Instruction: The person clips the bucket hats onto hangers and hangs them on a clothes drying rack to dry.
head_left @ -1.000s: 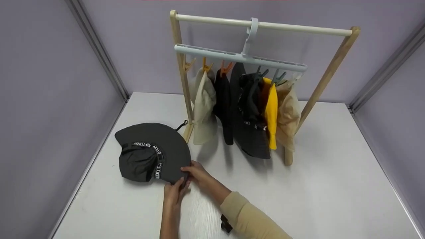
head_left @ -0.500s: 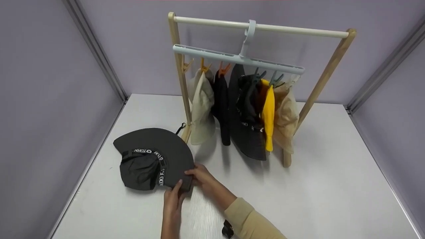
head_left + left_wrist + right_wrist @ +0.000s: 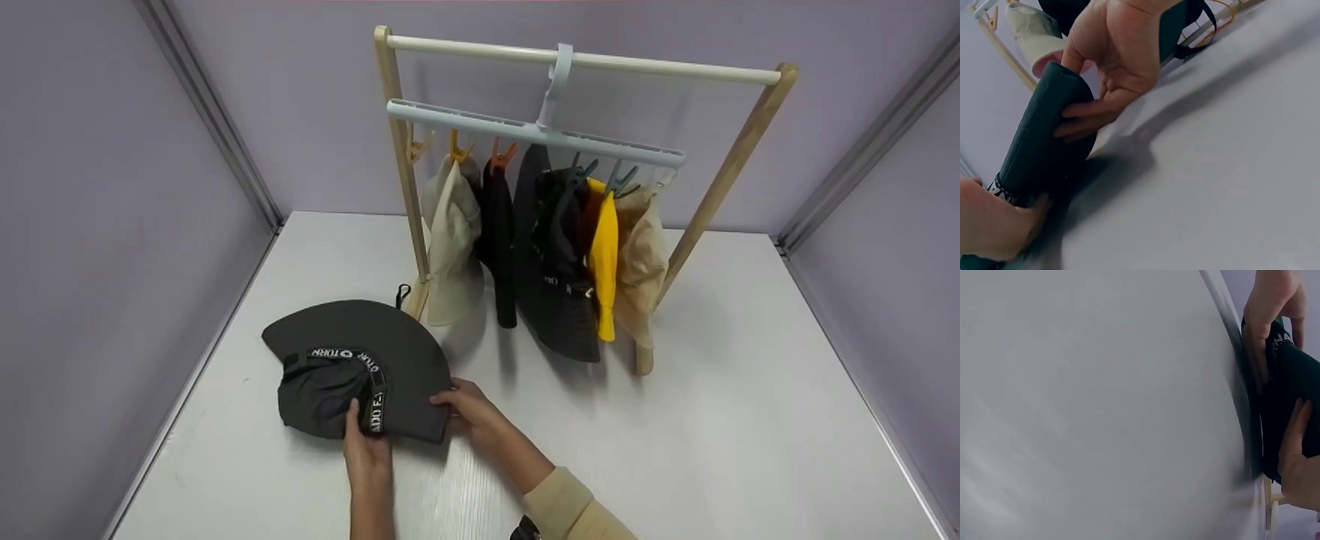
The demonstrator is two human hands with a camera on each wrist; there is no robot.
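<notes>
A dark grey wide-brimmed sun hat (image 3: 405, 360) with a white-lettered band lies tilted over the left part of the table in the head view. My left hand (image 3: 365, 459) grips it at the front, thumb on top beside the crown and fingers underneath. My right hand (image 3: 474, 411) pinches the right edge of the brim, thumb above. From the left wrist, the curved brim (image 3: 1044, 129) shows edge-on between both hands, with fingers of my right hand (image 3: 1120, 62) along its underside. In the right wrist view, my left hand (image 3: 1275, 306) holds the hat by the lettered band.
Behind stands a wooden rack (image 3: 731, 180) with a pale hanger (image 3: 480, 118). Clipped from it are a cream hat (image 3: 456, 247), black and dark hats (image 3: 559, 300), a yellow one (image 3: 606, 262) and a beige one (image 3: 643, 262). A small black object (image 3: 525, 529) lies by the right sleeve.
My left hand has let go of the brim's corner and shifted left to the crown by the band. The hat and right hand have come slightly nearer and to the right.
</notes>
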